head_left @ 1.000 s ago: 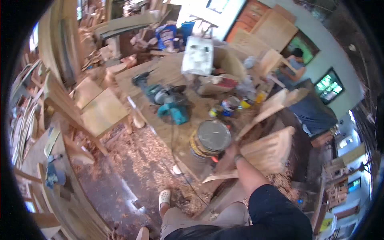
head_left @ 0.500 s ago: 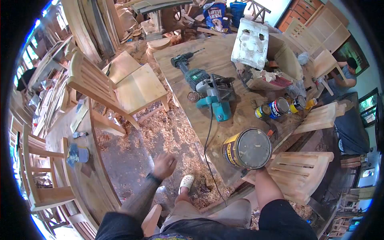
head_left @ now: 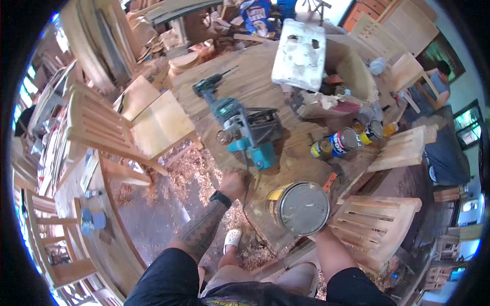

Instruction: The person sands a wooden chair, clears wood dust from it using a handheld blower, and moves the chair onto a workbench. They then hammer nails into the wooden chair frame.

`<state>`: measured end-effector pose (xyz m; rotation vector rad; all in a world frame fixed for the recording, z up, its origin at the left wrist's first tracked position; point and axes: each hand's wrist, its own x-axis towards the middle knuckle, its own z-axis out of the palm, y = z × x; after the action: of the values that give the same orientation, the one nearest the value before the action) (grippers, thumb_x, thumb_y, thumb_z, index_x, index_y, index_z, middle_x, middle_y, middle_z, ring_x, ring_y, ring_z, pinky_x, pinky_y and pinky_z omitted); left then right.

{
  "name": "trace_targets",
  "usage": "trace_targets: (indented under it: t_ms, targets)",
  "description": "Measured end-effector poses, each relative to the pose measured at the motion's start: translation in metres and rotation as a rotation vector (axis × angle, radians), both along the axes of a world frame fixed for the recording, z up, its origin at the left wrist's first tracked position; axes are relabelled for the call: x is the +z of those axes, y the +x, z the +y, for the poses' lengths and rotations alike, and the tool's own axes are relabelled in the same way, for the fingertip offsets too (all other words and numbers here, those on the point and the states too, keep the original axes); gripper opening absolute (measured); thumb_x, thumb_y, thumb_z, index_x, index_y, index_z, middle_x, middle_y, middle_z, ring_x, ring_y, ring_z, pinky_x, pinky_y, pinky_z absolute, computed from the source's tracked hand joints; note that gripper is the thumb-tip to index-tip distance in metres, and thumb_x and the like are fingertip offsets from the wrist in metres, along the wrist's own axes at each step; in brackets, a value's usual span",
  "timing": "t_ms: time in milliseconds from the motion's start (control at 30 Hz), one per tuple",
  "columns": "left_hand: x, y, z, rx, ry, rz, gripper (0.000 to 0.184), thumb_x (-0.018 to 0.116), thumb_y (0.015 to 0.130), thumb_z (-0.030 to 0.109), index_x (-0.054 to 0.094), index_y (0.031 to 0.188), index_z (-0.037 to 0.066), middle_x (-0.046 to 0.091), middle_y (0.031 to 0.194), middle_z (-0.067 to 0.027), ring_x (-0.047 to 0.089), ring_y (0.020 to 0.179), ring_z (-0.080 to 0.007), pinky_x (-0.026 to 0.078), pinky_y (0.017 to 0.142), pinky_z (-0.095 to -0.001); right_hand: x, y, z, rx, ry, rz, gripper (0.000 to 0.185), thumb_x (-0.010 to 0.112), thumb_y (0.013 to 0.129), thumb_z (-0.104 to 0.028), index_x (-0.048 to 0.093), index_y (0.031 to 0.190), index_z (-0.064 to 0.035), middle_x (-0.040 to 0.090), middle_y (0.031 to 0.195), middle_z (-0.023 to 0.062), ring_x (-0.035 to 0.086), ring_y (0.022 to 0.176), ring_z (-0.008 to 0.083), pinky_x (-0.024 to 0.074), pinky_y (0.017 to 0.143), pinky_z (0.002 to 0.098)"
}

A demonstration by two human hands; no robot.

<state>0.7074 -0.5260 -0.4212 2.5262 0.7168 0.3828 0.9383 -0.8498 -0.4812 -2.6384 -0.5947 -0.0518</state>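
My left hand (head_left: 235, 184) reaches over the near left table edge, fingers curled at the black power cord (head_left: 247, 162). That cord leads to a teal corded power tool (head_left: 259, 155) lying on the table. Beside it is a dark green cordless drill (head_left: 220, 103) with a long bit. My right hand (head_left: 321, 233) is mostly hidden beneath a large yellow-sided can (head_left: 304, 208) with a grey, stained lid, and it appears to hold the can from below. A small round tin (head_left: 223, 137) sits left of the power tool.
Several smaller cans (head_left: 349, 139) stand to the right, near an orange-handled tool (head_left: 331, 181). A cardboard box (head_left: 352, 66) carries a white foam slab (head_left: 299, 55). Wooden chairs (head_left: 163, 122) flank the plywood table (head_left: 250, 66). Shavings cover the floor. A person (head_left: 438, 86) sits far right.
My left hand has moved right and up from above the floor to the cord at the table edge. The view has shifted; the large can stays over my right hand.
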Motion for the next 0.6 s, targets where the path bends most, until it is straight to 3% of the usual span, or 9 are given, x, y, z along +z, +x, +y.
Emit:
trace_targets:
  t_ms: [200, 233, 267, 300, 333, 400, 433, 500, 600]
  targets:
    - [-0.016, 0.005, 0.008, -0.076, -0.19, -0.196, 0.021, 0.069, 0.089, 0.03, 0.075, 0.09, 0.01, 0.071, 0.093, -0.0145, 0.065, 0.092, -0.0387, 0.051, 0.082, -0.0492, -0.015, 0.008, -0.017, -0.014, 0.013, -0.024, 0.077, 0.074, 0.086, -0.04, 0.046, 0.149, -0.0056, 0.036, 0.157, 0.0246, 0.031, 0.148, 0.0446, 0.0318, 0.121, 0.0541]
    - [-0.023, -0.002, 0.016, 0.03, -0.212, -0.165, 0.019, 0.069, 0.089, 0.023, 0.076, 0.094, 0.007, 0.072, 0.091, -0.0169, 0.066, 0.088, -0.0414, 0.053, 0.081, -0.0503, -0.027, 0.01, -0.023, 0.008, -0.015, -0.085, 0.075, 0.074, 0.087, -0.04, 0.048, 0.148, -0.0057, 0.037, 0.156, 0.0239, 0.032, 0.148, 0.044, 0.0327, 0.12, 0.054]
    - [-0.009, -0.009, 0.029, 0.067, -0.305, -0.179, 0.018, 0.067, 0.089, 0.019, 0.075, 0.095, 0.005, 0.073, 0.092, -0.0199, 0.07, 0.085, -0.0403, 0.055, 0.077, -0.0474, -0.032, 0.014, -0.028, 0.026, -0.042, -0.149, 0.074, 0.074, 0.087, -0.039, 0.049, 0.147, -0.0059, 0.039, 0.155, 0.0232, 0.033, 0.148, 0.0435, 0.0336, 0.12, 0.0539]
    - [-0.033, -0.017, 0.043, 0.221, -0.665, -0.267, 0.018, 0.066, 0.091, 0.018, 0.074, 0.093, 0.002, 0.074, 0.089, -0.0208, 0.073, 0.078, -0.0362, 0.057, 0.072, -0.0434, -0.025, 0.015, -0.021, -0.033, -0.063, -0.098, 0.074, 0.075, 0.086, -0.04, 0.049, 0.147, -0.0058, 0.04, 0.155, 0.0233, 0.033, 0.148, 0.0436, 0.0339, 0.12, 0.0541]
    - [0.0, -0.019, 0.053, 0.344, -0.613, -0.313, 0.02, 0.067, 0.092, 0.019, 0.074, 0.091, 0.001, 0.074, 0.086, -0.0211, 0.074, 0.077, -0.031, 0.057, 0.071, -0.0414, -0.012, 0.01, -0.009, -0.095, -0.083, -0.047, 0.075, 0.076, 0.086, -0.04, 0.05, 0.146, -0.0058, 0.04, 0.154, 0.0234, 0.034, 0.147, 0.0438, 0.0343, 0.119, 0.0544]
    - [0.001, -0.018, 0.105, 0.506, -0.268, -0.2, 0.024, 0.07, 0.093, 0.023, 0.074, 0.094, -0.001, 0.074, 0.082, -0.0211, 0.074, 0.076, -0.0305, 0.056, 0.071, -0.0412, 0.007, 0.003, -0.007, -0.138, -0.109, -0.005, 0.076, 0.077, 0.084, -0.041, 0.051, 0.146, -0.0054, 0.041, 0.153, 0.0239, 0.035, 0.147, 0.0443, 0.0351, 0.118, 0.0548]
    - [-0.017, -0.015, 0.14, 0.571, -0.331, -0.221, 0.028, 0.071, 0.092, 0.027, 0.074, 0.096, -0.001, 0.074, 0.087, -0.0219, 0.074, 0.08, -0.0316, 0.056, 0.074, -0.0417, 0.016, 0.001, -0.007, -0.115, -0.114, -0.018, 0.076, 0.078, 0.083, -0.041, 0.051, 0.145, -0.0051, 0.041, 0.153, 0.0242, 0.035, 0.146, 0.0446, 0.0356, 0.118, 0.0549]
    - [-0.013, 0.007, 0.181, 0.531, -0.193, -0.296, 0.033, 0.073, 0.091, 0.032, 0.075, 0.1, 0.001, 0.074, 0.092, -0.0232, 0.073, 0.086, -0.0354, 0.056, 0.08, -0.0459, 0.03, -0.001, 0.0, -0.095, -0.135, -0.05, 0.077, 0.079, 0.082, -0.043, 0.052, 0.144, -0.0045, 0.043, 0.151, 0.0254, 0.037, 0.145, 0.0457, 0.0365, 0.117, 0.0552]
    - [-0.024, 0.029, 0.219, 0.462, -0.136, -0.13, 0.037, 0.073, 0.089, 0.035, 0.075, 0.105, 0.002, 0.073, 0.1, -0.0251, 0.07, 0.094, -0.0406, 0.055, 0.087, -0.0493, 0.03, -0.002, 0.001, -0.059, -0.155, -0.12, 0.079, 0.08, 0.081, -0.046, 0.054, 0.142, -0.0034, 0.046, 0.147, 0.0276, 0.04, 0.142, 0.0479, 0.0372, 0.116, 0.056]
